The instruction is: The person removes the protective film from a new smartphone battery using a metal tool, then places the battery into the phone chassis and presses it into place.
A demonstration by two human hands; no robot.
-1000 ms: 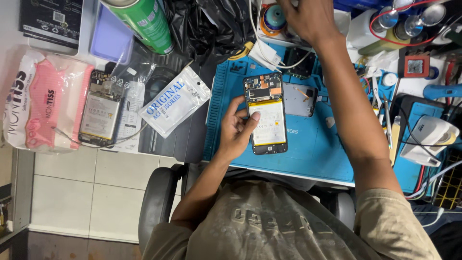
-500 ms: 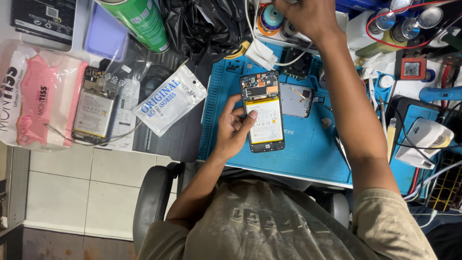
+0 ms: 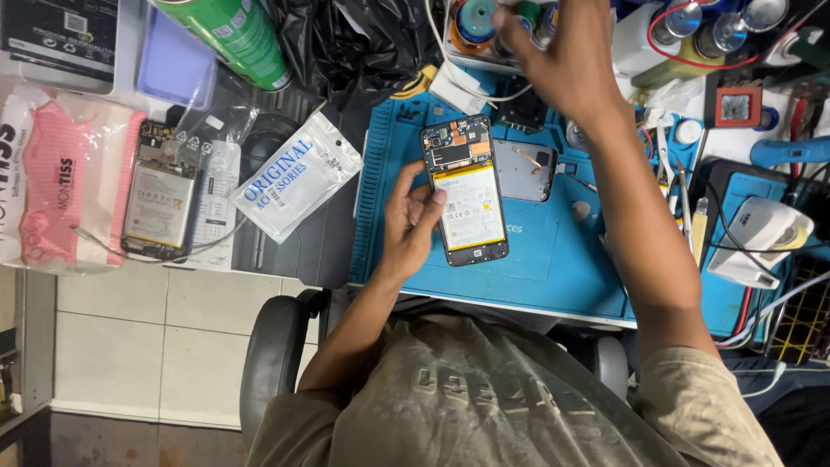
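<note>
The left hand is resting on the blue repair mat, its fingers lightly curled and pressing against the left edge of an opened smartphone. The phone is lying back-side up with its cover off, showing a yellow-edged battery and a circuit board at the end farthest from the person. Just to the right of those fingers, past the phone, a grey back cover is lying flat on the mat, touching the phone's right edge.

The right hand is reaching up over the far edge of the mat toward a cluster of solder spools; its fingers are blurred, so whether they are pinching anything cannot be told.

Well to the left of the left-hand fingers, on the bench, a white accessory pouch is lying, and farther left a second opened phone beside a pink tissue pack. A green spray can is lying above them.
</note>
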